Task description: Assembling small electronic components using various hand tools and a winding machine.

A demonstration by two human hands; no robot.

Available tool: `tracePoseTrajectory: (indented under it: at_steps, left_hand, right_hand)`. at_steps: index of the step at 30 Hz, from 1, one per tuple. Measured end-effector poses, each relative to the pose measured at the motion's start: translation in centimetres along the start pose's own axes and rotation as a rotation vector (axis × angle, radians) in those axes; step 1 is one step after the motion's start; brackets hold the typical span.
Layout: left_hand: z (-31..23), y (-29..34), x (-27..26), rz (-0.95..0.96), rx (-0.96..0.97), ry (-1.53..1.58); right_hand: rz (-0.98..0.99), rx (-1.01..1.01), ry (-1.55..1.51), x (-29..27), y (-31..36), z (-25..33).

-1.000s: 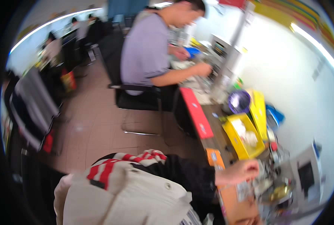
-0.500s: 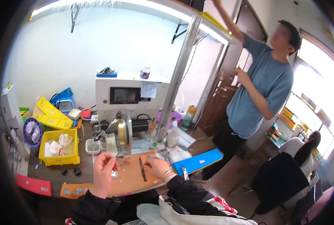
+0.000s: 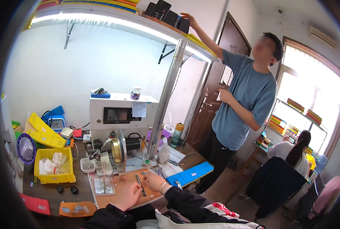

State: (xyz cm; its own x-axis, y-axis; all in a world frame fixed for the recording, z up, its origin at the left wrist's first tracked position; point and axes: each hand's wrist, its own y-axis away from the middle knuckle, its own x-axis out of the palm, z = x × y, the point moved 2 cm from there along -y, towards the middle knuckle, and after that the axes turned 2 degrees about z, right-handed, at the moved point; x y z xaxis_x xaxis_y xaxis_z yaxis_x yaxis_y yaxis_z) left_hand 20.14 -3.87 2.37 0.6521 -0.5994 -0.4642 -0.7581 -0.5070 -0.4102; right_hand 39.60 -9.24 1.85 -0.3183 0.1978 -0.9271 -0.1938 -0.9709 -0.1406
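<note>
Both my hands are low over an orange-brown work mat (image 3: 120, 179) on the table. My left hand (image 3: 127, 196) is closed, its fingertips drawn together; whatever they may pinch is too small to make out. To its right my right hand (image 3: 154, 182) is also closed, with a small greyish tip showing by its fingers. Between the two hands a slim, dark, pen-like tool (image 3: 141, 186) lies on the mat. Left of my left hand sits a flat white tray (image 3: 98, 190) with small bits in it. Behind the mat stands a white machine (image 3: 120, 102) with a gold-rimmed wheel (image 3: 117, 151).
Left are a yellow bin (image 3: 53, 178) with crumpled white paper, a white dish (image 3: 87, 165) of small parts and an orange holder (image 3: 77, 209). A blue board (image 3: 191, 174) lies right. A person in a blue shirt (image 3: 242, 99) reaches to the shelf; another sits farther right.
My left hand has come down and to the right, close beside my right hand. The view has tilted up, showing more of the shelf. The standing person's raised hand is now visible there.
</note>
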Motion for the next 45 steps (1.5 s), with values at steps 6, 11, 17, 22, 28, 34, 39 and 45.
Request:
tracePoseTrajectory:
  at_steps: [6, 11, 17, 22, 28, 34, 39, 45]
  left_hand:
    - [1.8, -0.4, 2.0, 0.107, 0.156, -0.273]
    - [2.4, -0.5, 2.5, 0.184, 0.162, -0.33]
    - [2.4, -0.3, 3.1, 0.206, 0.177, -0.327]
    - [1.5, -0.6, 2.9, 0.238, 0.22, -0.245]
    - [2.0, -1.6, 3.4, 0.267, 0.084, -0.322]
    - [0.4, -1.7, 3.4, 0.312, 0.025, -0.361]
    - [-0.1, -1.4, 3.2, 0.304, 0.044, -0.372]
    - [0.8, -1.5, 3.6, 0.299, 0.073, -0.386]
  right_hand:
    - [0.049, 0.016, -0.051, -0.2, -0.4, 0.1]
    - [0.092, 0.049, -0.083, -0.3, -0.3, 0.2]
    - [0.109, 0.07, -0.122, -0.1, -0.2, 0.5]
    - [0.057, 0.05, -0.121, 0.3, 0.0, -0.1]
    - [-0.063, 0.096, 0.013, -1.2, 0.3, 0.2]
    - [-0.19, 0.111, -0.03, -2.3, 0.4, 0.0]
    - [-0.404, 0.159, -0.085, -6.5, 0.9, 0.2]
    - [-0.584, 0.106, -0.174, -13.3, 3.2, 0.3]
